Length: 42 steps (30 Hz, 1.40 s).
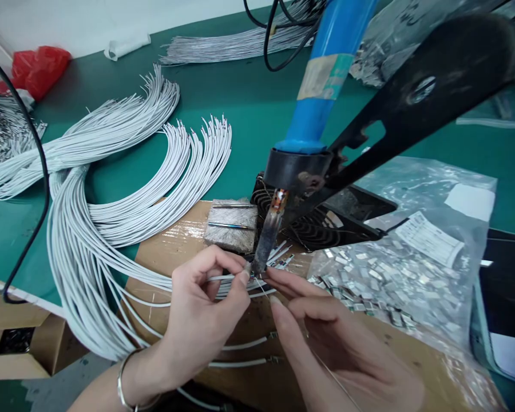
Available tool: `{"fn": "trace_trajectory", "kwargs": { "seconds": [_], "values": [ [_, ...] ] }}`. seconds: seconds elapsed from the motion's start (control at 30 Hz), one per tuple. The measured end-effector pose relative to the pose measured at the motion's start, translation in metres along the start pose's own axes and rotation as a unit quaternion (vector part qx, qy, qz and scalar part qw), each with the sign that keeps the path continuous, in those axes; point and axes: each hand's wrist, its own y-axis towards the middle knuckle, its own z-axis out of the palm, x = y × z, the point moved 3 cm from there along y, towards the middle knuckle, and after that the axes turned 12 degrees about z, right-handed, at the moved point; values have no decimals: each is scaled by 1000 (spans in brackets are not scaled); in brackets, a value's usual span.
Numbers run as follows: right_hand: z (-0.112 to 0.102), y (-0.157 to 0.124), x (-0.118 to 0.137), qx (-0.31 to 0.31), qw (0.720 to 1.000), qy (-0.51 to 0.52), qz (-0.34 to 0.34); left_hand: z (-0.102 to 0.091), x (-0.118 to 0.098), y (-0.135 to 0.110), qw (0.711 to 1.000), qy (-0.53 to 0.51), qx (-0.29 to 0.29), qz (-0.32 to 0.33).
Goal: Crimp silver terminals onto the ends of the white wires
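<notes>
My left hand (201, 312) pinches the end of a white wire (223, 278) between thumb and forefinger, right under the tip of a fixed soldering iron (268, 234) with a blue handle (326, 74). My right hand (326, 337) is pinched on a thin strand of solder wire (326, 366), its fingertips touching the same spot at the iron's tip. Both hands rest over a piece of brown cardboard (171, 246). Finished wires with metal terminals (274, 359) lie below my left hand.
Big curved bundles of white wires (111, 189) cover the green table (240, 103) at left. A plastic bag of small metal terminals (381, 280) lies at right. A black fan (326, 223) and a grey sponge block (232, 226) sit behind the iron. A black cable (40, 166) crosses at left.
</notes>
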Motion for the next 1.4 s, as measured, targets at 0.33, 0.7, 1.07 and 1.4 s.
{"fn": "trace_trajectory", "kwargs": {
  "seconds": [0.33,0.7,1.07,1.4],
  "values": [
    [0,1,-1,4,1000,9,6,0,0,-1,1000,10,10,6],
    [1,-1,1,-19,1000,14,19,0,-1,-1,1000,6,0,3],
    [5,-3,4,-28,998,37,31,-2,-2,-1,1000,12,1,13],
    [1,-1,1,-13,998,23,51,-2,-1,0,1000,12,-2,0]
  ]
}}
